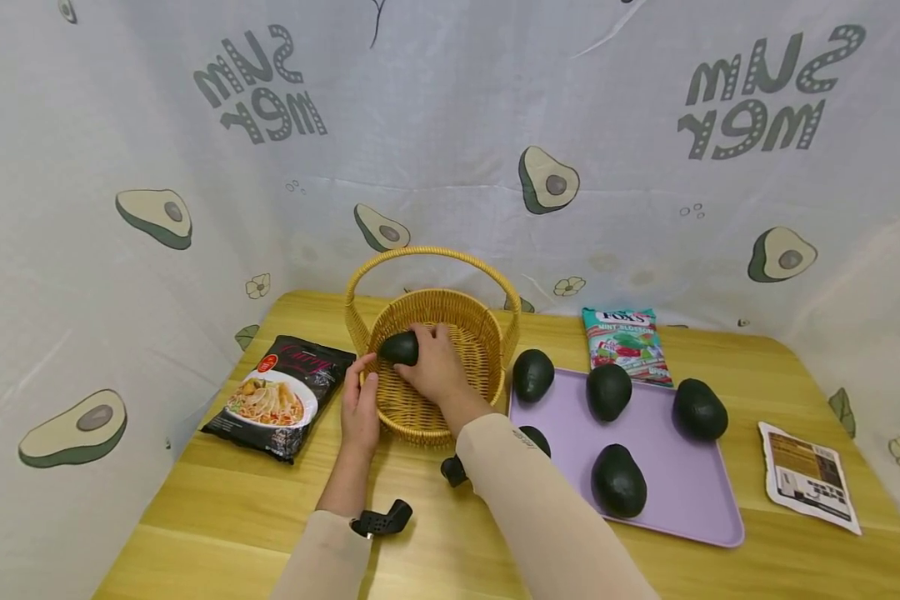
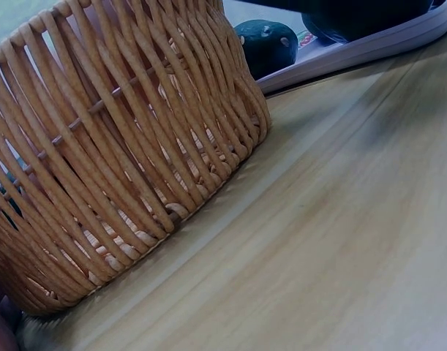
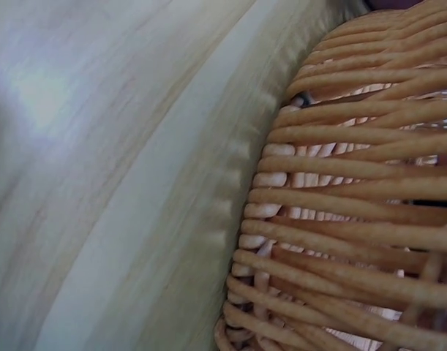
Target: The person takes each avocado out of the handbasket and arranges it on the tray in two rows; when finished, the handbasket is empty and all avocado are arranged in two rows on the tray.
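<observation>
A yellow wicker basket [image 1: 412, 421] with a tall arched handle stands upright on the table. My right hand [image 1: 437, 367] reaches inside it and grips a dark green avocado [image 1: 399, 348] near the left inner wall. At the basket's left rim, my left hand [image 1: 360, 412] holds the side, its index finger and thumb at the edge. Woven wall fills much of the left wrist view, and a bit of finger shows at the lower left corner. The right wrist view has only the wicker wall [image 3: 340, 197] and tabletop; the right hand is out of that view.
Right of the basket lies a purple tray [image 1: 671, 475] with several avocados [image 1: 618, 481], one partly behind my right sleeve. A black noodle packet [image 1: 283, 396] lies at left. Behind the tray is a teal candy bag [image 1: 628, 343]; a white-and-brown packet [image 1: 810, 475] lies far right.
</observation>
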`<control>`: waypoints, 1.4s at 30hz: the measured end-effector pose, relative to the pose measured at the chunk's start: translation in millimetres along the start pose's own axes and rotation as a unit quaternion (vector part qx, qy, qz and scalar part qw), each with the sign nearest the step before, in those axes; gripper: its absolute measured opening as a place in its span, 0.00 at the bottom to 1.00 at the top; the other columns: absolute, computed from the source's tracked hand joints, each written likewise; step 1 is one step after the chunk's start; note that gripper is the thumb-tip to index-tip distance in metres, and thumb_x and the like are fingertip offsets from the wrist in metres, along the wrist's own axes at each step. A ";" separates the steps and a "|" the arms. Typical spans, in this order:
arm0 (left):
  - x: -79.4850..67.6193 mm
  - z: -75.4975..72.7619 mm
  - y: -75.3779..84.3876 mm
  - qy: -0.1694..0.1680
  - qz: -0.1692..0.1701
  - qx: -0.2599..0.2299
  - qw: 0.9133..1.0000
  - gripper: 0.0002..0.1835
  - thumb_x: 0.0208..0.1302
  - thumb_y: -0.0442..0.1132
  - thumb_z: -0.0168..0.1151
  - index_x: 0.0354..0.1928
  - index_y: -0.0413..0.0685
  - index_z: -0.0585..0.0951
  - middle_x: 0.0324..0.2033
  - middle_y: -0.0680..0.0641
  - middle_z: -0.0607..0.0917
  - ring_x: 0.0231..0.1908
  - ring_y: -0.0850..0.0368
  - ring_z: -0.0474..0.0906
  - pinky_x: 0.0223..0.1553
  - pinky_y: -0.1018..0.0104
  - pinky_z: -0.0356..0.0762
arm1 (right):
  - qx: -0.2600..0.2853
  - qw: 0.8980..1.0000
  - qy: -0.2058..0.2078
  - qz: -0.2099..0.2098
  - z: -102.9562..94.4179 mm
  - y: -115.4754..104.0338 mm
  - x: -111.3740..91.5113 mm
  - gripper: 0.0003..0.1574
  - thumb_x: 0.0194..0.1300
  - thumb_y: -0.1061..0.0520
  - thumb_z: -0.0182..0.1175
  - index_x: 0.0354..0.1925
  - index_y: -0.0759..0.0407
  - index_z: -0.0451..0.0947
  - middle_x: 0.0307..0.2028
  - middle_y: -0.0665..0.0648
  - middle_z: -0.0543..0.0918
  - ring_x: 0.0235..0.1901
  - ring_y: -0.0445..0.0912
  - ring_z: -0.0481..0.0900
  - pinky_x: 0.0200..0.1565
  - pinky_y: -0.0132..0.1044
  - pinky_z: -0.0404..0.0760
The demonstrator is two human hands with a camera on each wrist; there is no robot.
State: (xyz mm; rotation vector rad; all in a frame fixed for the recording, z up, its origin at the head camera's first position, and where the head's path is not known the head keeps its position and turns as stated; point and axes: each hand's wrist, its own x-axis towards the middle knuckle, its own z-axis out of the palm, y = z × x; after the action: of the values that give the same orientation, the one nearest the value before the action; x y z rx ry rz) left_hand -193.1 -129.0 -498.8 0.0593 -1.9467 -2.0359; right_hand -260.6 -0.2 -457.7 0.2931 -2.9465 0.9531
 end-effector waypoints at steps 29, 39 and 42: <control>-0.4 0.7 2.7 0.007 -0.012 0.018 1.000 0.20 0.80 0.37 0.44 0.68 0.40 0.70 0.72 0.39 0.69 0.77 0.45 0.57 0.76 0.43 0.52 | 0.141 0.982 0.123 -0.008 -49.4 -47.9 -45.6 0.43 0.60 0.41 0.74 0.68 0.50 0.69 0.62 0.61 0.72 0.51 0.56 0.80 0.51 0.51 0.84; -0.6 -1.4 2.0 0.002 -0.006 0.018 1.000 0.21 0.81 0.40 0.44 0.69 0.41 0.70 0.72 0.39 0.68 0.77 0.44 0.55 0.76 0.42 0.52 | 0.137 0.984 0.111 -0.021 -74.2 -54.6 -84.5 0.42 0.58 0.42 0.75 0.67 0.48 0.72 0.61 0.59 0.74 0.52 0.55 0.81 0.52 0.52 0.83; -0.8 -1.7 0.7 0.000 0.000 0.012 1.000 0.21 0.81 0.40 0.45 0.69 0.39 0.69 0.72 0.38 0.68 0.77 0.44 0.55 0.76 0.42 0.52 | 0.134 0.984 0.113 -0.029 -80.4 -53.5 -96.4 0.41 0.57 0.43 0.75 0.67 0.46 0.73 0.61 0.58 0.74 0.52 0.55 0.81 0.52 0.53 0.84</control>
State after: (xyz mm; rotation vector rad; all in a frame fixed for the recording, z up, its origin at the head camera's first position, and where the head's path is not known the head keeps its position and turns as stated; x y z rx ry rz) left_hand -191.8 -130.4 -498.4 0.0644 -1.9725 -2.0127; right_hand -158.2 20.4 -369.9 0.2565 -2.5920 1.2829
